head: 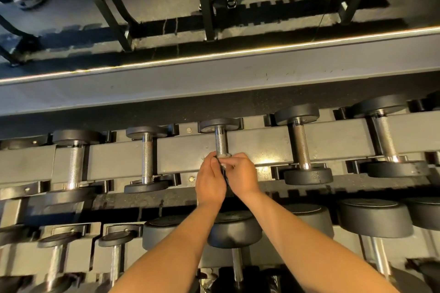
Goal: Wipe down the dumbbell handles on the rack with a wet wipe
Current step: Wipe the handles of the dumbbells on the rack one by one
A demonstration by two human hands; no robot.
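Observation:
A row of black dumbbells with knurled steel handles lies across the top tier of the grey rack (185,150). Both my hands meet at the near end of the middle dumbbell's handle (220,141). My left hand (210,178) and my right hand (241,173) have their fingers curled together around a small wipe (223,156) that wraps the handle's near end. Only a grey sliver of the wipe shows between my fingertips. The near head of this dumbbell is hidden behind my hands.
Neighbouring dumbbells sit at left (147,157) and right (300,147) on the same tier. Larger dumbbells (234,228) fill the lower tier under my forearms. A mirror (214,7) behind the rack reflects the racks and a person's feet.

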